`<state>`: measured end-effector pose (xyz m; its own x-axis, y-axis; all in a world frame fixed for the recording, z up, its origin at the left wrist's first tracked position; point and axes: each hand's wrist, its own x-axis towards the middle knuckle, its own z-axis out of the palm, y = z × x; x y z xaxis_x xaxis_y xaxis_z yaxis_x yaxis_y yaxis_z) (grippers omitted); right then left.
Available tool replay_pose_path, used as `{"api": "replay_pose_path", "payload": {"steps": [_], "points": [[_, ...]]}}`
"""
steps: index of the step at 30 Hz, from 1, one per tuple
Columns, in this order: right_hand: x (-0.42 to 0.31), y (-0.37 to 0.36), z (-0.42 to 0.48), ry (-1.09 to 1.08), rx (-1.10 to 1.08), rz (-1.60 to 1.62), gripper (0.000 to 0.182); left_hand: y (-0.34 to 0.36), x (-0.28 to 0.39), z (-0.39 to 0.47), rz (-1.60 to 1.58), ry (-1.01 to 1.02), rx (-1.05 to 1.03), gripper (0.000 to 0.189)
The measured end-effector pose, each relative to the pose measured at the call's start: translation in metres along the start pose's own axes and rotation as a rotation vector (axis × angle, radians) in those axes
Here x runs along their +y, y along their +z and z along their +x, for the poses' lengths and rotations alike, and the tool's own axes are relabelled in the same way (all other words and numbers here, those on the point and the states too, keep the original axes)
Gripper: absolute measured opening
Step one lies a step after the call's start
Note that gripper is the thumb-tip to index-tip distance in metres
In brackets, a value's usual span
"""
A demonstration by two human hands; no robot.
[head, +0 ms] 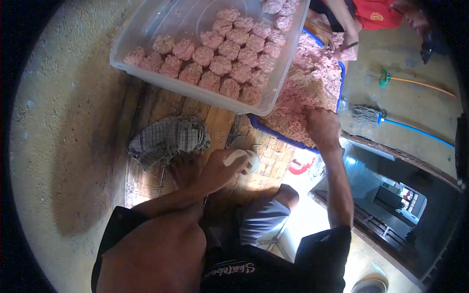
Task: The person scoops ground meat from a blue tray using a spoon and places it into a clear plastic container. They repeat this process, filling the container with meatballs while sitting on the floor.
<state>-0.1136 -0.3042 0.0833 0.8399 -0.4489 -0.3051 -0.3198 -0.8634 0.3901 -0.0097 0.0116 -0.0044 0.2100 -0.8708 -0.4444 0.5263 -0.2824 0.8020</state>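
Observation:
My left hand (234, 161) is closed on a pale, rounded piece, perhaps a dough wrapper, above the wooden table. My right hand (322, 124) reaches into a blue-rimmed tray, its fingertips in the pink minced filling (289, 113); whether they pinch any of it cannot be told. Rows of round pink filled pieces (220, 65) sit in a translucent plastic tub (176, 78), which overlaps the far left part of the blue-rimmed tray (280, 136).
A checked cloth (170, 137) lies on the wooden table (216, 117). At the tray's far side another person's hand (346, 51) holds a thin tool. A mop (366, 114) and a green-headed brush (384, 78) are on the right. My bare foot rests near the cloth.

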Motion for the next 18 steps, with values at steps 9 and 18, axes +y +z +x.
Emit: {"api": "replay_pose_path", "payload": {"steps": [9,18], "points": [[-0.006,0.007,0.011,-0.138,0.051,0.022,0.025,0.000,-0.005,0.001,0.044,0.115,0.177,0.034],[-0.003,0.012,0.008,-0.146,0.082,0.085,0.018,0.000,0.004,-0.007,-0.212,0.040,0.144,0.033]]}}
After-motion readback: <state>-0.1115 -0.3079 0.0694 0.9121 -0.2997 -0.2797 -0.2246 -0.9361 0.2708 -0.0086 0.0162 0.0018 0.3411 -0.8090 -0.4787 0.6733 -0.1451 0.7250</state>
